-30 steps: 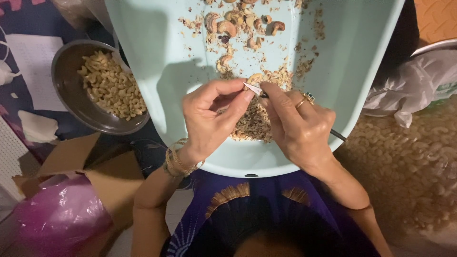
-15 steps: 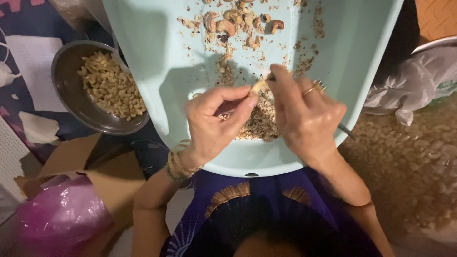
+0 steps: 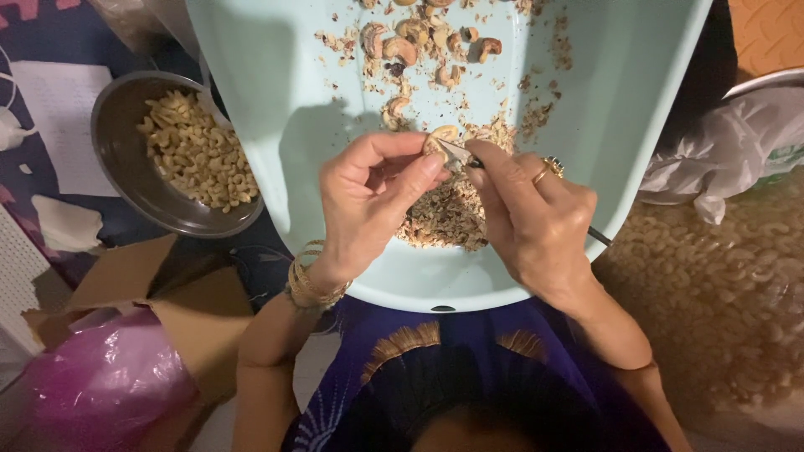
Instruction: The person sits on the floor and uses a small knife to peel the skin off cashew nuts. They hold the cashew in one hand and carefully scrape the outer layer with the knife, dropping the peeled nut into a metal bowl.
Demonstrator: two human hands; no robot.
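Note:
My left hand (image 3: 368, 197) pinches a pale cashew nut (image 3: 441, 138) between thumb and fingers over a large light-blue tray (image 3: 276, 125). My right hand (image 3: 536, 218), with a ring on one finger, grips a small knife (image 3: 459, 152) whose blade touches the nut; the handle end sticks out behind the hand. Under both hands lies a heap of brown skin scraps (image 3: 444, 218). Several unpeeled cashews (image 3: 410, 46) lie near the tray's far end. Gold bangles circle my left wrist.
A metal bowl of peeled cashews (image 3: 188, 151) sits left of the tray. A big pile of cashews (image 3: 720, 285) fills the right side, with a white plastic bag (image 3: 729, 151) above it. Cardboard (image 3: 126, 285) and a pink plastic bag (image 3: 100, 385) lie at lower left.
Both hands have shifted slightly toward the tray's far end, and the knife blade has turned against the nut held in my left fingers.

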